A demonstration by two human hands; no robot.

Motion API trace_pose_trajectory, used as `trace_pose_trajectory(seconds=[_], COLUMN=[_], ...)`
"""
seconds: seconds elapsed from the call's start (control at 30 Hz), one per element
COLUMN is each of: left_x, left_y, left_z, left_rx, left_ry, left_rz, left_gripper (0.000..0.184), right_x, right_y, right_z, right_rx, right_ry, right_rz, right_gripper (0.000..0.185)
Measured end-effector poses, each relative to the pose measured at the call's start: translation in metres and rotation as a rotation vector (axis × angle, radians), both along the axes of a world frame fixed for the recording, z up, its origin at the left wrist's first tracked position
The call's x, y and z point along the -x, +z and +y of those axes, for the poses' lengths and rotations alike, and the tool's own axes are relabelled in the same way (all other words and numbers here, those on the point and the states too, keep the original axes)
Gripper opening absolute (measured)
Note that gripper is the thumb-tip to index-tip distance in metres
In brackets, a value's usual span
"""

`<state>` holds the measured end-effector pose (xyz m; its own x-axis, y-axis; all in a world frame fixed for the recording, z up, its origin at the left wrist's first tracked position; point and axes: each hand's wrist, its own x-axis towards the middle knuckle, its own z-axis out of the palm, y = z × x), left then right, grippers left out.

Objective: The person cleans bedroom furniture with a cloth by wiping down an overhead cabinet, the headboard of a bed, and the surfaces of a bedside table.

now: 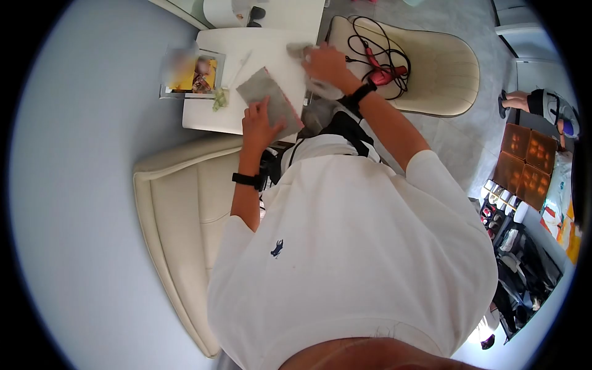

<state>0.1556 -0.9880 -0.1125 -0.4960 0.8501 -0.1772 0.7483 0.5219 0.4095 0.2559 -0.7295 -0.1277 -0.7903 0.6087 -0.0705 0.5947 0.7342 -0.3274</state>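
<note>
A flat grey rectangular piece [262, 86] with a pinkish-red edge lies at an angle on the white table, its near corner reaching the table's edge. My left hand [260, 126] rests flat on its near part, fingers apart. At the table's right edge, my right hand [328, 65] is closed, its fingers curled. A small greyish item [298, 49] shows by its fingertips, too unclear to name. Below that hand is a blurred pale, rounded shape [324, 89], and I cannot tell whether the hand holds it.
The white table [206, 114] bears a framed picture [208, 74] and a crumpled greenish scrap [219, 100]. A red hair dryer [388, 75] with a black cord lies on a cream chair [447, 74] at right. A cream seat [179, 203] stands left. Another person [542, 105] is far right.
</note>
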Motion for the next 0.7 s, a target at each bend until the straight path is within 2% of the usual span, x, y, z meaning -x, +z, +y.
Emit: trace_pose_trajectory(seconds=[0.13,0.23,0.3,0.37,0.43,0.53,0.6,0.7], left_x=[0.011,0.018,0.022,0.021,0.016,0.010,0.007,-0.001], left_y=[0.014,-0.005,-0.025,-0.035,-0.038,-0.030,-0.025,-0.023], left_z=[0.013,0.016,0.019,0.018,0.022,0.020,0.021,0.022], left_rx=[0.107,0.036,0.023,0.011,0.003,-0.017,-0.038,-0.011], left_ry=[-0.139,-0.237,-0.232,-0.234,-0.181,-0.122,-0.119,-0.040], left_rz=[-0.074,-0.029,-0.035,-0.030,-0.038,-0.120,-0.120,-0.133], left_gripper=[0.082,0.088,0.092,0.096,0.104,0.108,0.106,0.101], right_x=[-0.022,-0.029,-0.024,-0.005,0.010,0.022,0.024,0.011], right_y=[0.012,0.016,0.015,-0.006,-0.017,-0.019,-0.025,-0.023], right_z=[-0.048,-0.057,-0.042,-0.009,0.022,0.048,0.051,0.040], right_rx=[0.035,0.063,0.144,0.110,0.071,0.140,0.174,0.204], right_ry=[0.060,0.071,0.067,0.025,-0.034,-0.126,-0.237,-0.208], right_rz=[-0.032,0.053,0.049,0.025,0.002,0.126,0.188,0.175], right_gripper=[0.040,0.041,0.045,0.044,0.044,0.050,0.048,0.048])
